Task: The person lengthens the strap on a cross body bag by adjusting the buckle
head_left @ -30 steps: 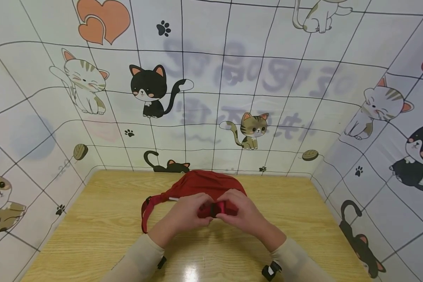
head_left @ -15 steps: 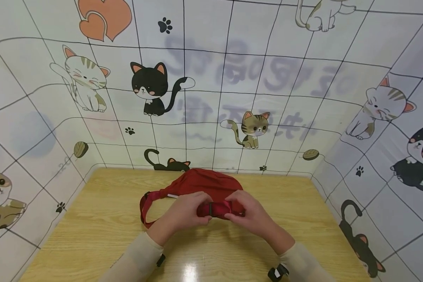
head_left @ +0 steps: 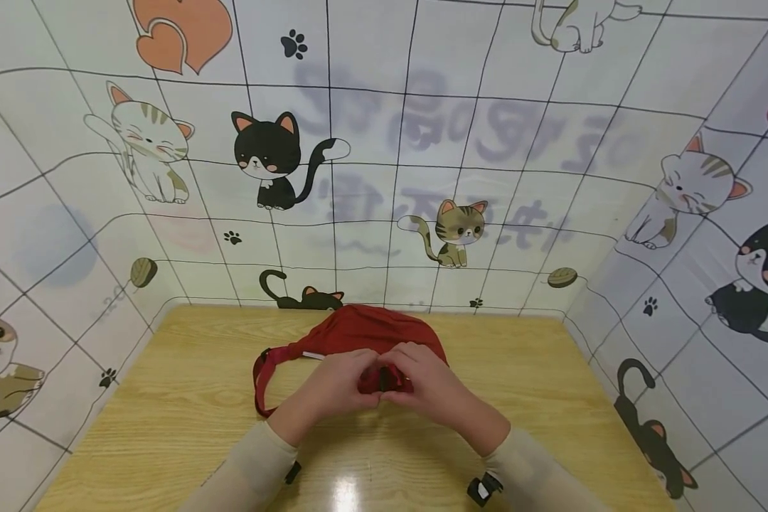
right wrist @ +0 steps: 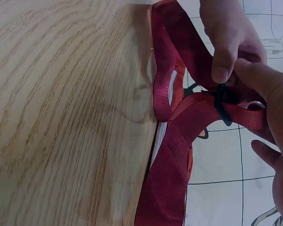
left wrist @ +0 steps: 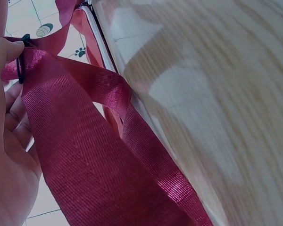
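Observation:
A red waist bag (head_left: 384,331) lies on the table, its red webbing strap (left wrist: 94,150) running toward me. My left hand (head_left: 339,384) pinches the strap at a black slider buckle (right wrist: 220,106), thumb on the buckle's edge in the right wrist view. Close against it, my right hand (head_left: 429,387) grips a looped piece of strap just beyond the buckle. The fingertips of both hands nearly meet in the head view, and they partly hide the buckle there. A broad length of webbing hangs below the buckle in both wrist views.
The wooden table (head_left: 185,370) extends around the bag. A further strap loop (head_left: 262,384) lies to the bag's left. Behind and at both sides stand walls (head_left: 371,142) covered with a cat-print sheet.
My right hand first drew away to the right, stretching the strap at the buckle. Now it has come back left against my left hand, which has hardly moved.

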Demonstrator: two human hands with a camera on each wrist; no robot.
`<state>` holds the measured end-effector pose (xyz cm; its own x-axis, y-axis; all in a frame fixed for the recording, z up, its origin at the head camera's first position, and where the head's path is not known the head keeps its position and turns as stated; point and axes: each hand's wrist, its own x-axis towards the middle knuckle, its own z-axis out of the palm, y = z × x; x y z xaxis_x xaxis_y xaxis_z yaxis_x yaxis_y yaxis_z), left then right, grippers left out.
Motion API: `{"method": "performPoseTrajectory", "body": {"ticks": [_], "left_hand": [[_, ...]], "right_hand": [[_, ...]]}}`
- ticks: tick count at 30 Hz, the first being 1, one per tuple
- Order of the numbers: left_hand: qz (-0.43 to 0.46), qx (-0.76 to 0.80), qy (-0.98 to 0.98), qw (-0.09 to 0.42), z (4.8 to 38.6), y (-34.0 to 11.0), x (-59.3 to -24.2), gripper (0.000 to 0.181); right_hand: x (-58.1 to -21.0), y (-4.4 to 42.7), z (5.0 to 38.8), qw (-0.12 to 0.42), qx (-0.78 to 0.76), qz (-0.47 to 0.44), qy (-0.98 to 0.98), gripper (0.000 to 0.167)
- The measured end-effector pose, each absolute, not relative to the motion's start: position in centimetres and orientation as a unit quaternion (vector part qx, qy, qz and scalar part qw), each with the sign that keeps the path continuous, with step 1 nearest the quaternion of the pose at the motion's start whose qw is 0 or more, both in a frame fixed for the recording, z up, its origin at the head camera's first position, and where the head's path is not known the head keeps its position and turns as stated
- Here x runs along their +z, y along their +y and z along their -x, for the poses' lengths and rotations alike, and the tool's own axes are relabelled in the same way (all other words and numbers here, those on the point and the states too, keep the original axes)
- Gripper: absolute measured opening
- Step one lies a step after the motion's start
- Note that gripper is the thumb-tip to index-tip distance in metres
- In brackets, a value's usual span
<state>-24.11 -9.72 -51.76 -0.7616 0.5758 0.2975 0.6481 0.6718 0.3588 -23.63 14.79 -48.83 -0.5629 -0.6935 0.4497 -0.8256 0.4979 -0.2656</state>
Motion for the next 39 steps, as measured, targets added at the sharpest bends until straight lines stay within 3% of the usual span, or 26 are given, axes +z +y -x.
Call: {"method": "performPoseTrajectory", "body": {"ticks": [10,19,28,39], "left_hand": [[0.325,-0.252,-0.909,0.072,24.1,-9.9,-51.6,0.039],[0.312,-0.266,-0.91,0.056,24.1,-10.2,-51.8,0.037],[0.311,-0.262,-0.911,0.062,24.3,-10.1,-52.0,0.036],[0.32,-0.274,-0.906,0.046,24.6,-9.9,-52.4,0.035]], "right_hand": [[-49.4,15.3,24.1,0.195,0.201,-0.448,-0.849,0.048],[-49.9,17.5,24.5,0.169,0.247,-0.415,-0.859,0.046],[-50.6,19.4,25.2,0.184,0.231,-0.431,-0.853,0.048],[-50.5,18.4,24.7,0.149,0.242,-0.404,-0.87,0.049]]}}
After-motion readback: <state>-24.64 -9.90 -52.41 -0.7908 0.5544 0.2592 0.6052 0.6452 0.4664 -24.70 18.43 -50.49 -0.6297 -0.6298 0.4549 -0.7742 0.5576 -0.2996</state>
